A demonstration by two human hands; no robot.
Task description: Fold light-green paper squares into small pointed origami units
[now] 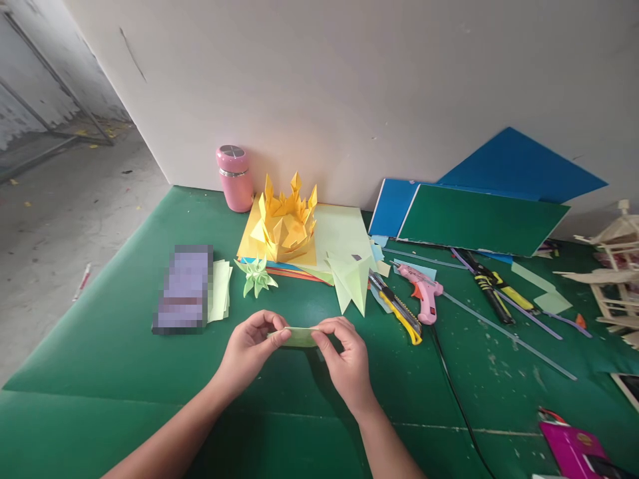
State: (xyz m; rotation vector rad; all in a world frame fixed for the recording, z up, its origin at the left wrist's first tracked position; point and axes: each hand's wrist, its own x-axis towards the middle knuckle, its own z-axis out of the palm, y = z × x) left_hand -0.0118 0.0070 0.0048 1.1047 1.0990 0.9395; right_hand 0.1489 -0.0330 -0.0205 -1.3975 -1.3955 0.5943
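Between my two hands is a small piece of light green paper (301, 337), held level just above the green table. My left hand (253, 346) pinches its left end, and my right hand (345, 352) pinches the right end, thumbs nearest me. Whether the paper is folded over is hard to make out. Just beyond my left hand sits a light green folded paper flower (256, 277). Beyond my right hand lies a larger pointed light green folded paper piece (351, 278). A yellow folded paper crown (288, 223) stands on a stack of coloured paper farther back.
Left of my hands lie a blurred phone-like object (184, 289) and light green paper slips (219, 291). A pink flask (234, 179) stands behind. To the right are a yellow utility knife (398, 309), a pink glue gun (423, 293) with its black cord, glue sticks and blue and green boards (484, 219).
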